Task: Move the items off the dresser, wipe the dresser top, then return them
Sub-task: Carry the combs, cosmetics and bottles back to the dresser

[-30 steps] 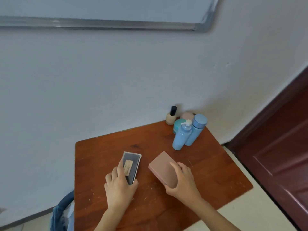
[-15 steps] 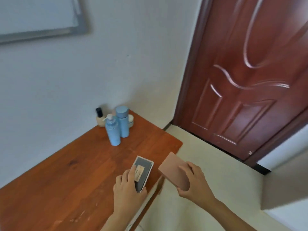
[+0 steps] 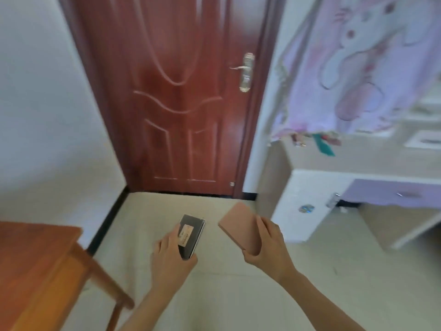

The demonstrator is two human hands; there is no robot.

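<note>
My left hand (image 3: 170,255) grips a flat dark box (image 3: 191,232) with a tan label, held over the pale floor. A flat pink box (image 3: 239,229) is gripped at its near end by my right hand (image 3: 267,247), tilted up and away from me. Both boxes are in the air, to the right of the wooden dresser (image 3: 31,261), whose corner and leg show at the lower left. The bottles that stood on the dresser are out of view.
A red-brown door (image 3: 181,96) with a metal handle stands shut straight ahead. On the right is a white and lilac desk (image 3: 358,189) with a pink printed cloth (image 3: 358,63) hanging above it. Pale tiled floor (image 3: 167,206) lies between the dresser and the desk.
The view has swung right, away from the dresser toward the door and desk. Both hands have carried their boxes off the dresser top and out over the floor.
</note>
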